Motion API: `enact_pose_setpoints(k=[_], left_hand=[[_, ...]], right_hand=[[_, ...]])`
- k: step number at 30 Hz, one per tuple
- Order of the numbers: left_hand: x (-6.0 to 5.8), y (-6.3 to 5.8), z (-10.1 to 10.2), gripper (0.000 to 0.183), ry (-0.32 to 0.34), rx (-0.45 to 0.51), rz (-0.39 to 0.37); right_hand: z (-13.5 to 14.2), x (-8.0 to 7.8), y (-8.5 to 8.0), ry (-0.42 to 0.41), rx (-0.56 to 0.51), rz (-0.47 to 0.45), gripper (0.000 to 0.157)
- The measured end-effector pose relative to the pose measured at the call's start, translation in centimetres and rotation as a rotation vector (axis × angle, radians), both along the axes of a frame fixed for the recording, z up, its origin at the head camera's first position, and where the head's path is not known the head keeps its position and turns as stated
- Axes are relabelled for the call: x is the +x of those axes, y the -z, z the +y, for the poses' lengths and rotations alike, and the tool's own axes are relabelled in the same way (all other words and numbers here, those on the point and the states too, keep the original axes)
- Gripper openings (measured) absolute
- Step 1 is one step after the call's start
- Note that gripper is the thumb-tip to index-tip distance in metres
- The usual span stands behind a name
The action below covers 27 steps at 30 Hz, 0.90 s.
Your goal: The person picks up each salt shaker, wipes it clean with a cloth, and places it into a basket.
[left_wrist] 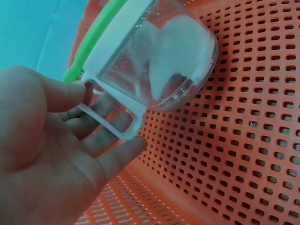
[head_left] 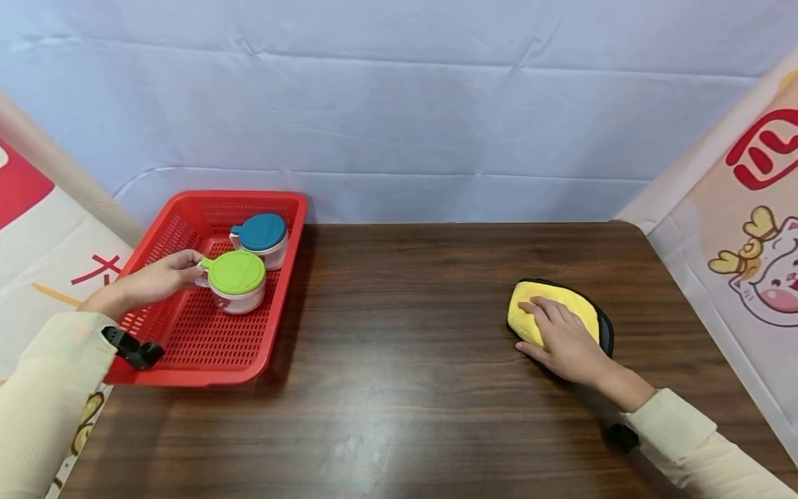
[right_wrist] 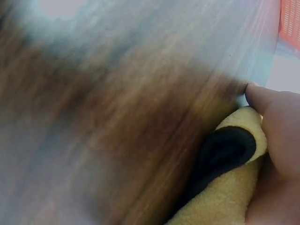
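Observation:
My left hand [head_left: 163, 277] holds a clear seasoning jar by its white handle [left_wrist: 127, 129], thumb near the top and fingers around the loop. This jar has a green lid [head_left: 237, 272] and white stuff inside. It is within the red plastic basket [head_left: 283, 305]; whether it touches the floor there I cannot tell. Just behind it in the basket stands a second jar with a blue lid [head_left: 263, 231]. On the right, my right hand [head_left: 564, 343] rests on a folded yellow cloth [head_left: 576, 308] with a dark edge, fingers spread over it and thumb along its side.
The basket sits at the left of a dark wood-grain table [head_left: 399, 360]. A pale cloth backdrop [head_left: 399, 125] hangs along the back edge, with printed panels at both sides. Black wrist cameras are strapped at both sleeves.

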<state>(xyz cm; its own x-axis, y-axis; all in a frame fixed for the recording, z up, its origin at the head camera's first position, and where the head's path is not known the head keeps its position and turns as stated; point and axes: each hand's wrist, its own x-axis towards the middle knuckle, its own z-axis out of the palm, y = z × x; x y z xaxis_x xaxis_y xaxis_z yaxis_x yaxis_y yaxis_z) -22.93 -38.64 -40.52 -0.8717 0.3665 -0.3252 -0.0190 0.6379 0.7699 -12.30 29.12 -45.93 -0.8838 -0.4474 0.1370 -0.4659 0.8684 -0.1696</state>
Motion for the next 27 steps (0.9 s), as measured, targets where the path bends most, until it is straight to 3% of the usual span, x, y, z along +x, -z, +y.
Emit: enact_pose_setpoints(k=[8, 19, 27], left_hand=[[0.0, 0.6, 0.1, 0.023, 0.030, 0.038, -0.020], [-0.1, 0.8, 1.3, 0.021, 0.054, -0.052, 0.001], [0.0, 0.7, 1.4, 0.026, 0.073, -0.071, -0.051]], right_hand=[[0.1, 0.1, -0.1, -0.004, 0.000, 0.008, 0.068], [0.1, 0.1, 0.0, -0.003, -0.002, -0.021, 0.068], [0.2, 0.0, 0.0, 0.006, -0.001, -0.039, 0.069]])
